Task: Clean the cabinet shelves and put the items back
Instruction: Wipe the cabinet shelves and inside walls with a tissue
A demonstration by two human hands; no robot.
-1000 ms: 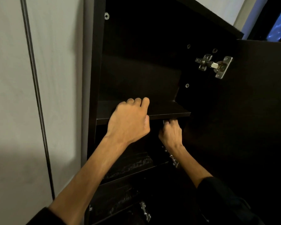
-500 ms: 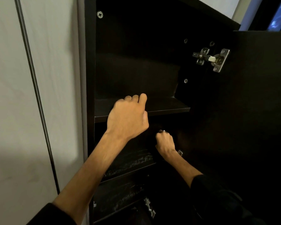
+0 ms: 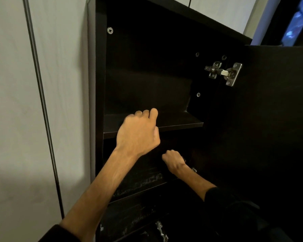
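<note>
Three shelves visible in the dark cabinet [image 3: 147, 49]: top shelf [image 3: 178, 122], middle shelf [image 3: 140, 182] with pale streaks, lower shelf [image 3: 129, 217], also streaked. Two hinges seen: one [image 3: 223, 73] up by the open door [image 3: 269, 119], one [image 3: 161, 230] at the bottom. Left hand [image 3: 138, 133] is knuckles-up, fingers curled over the top shelf's front edge, gripping it. Right hand [image 3: 173, 159] sits lower, beneath that shelf, fingers curled; can't tell whether it holds anything, too dark. Both forearms are bare and reach upward.

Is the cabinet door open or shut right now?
Open: the cabinet door is swung out right, baring its hinge and the top shelf.
</note>
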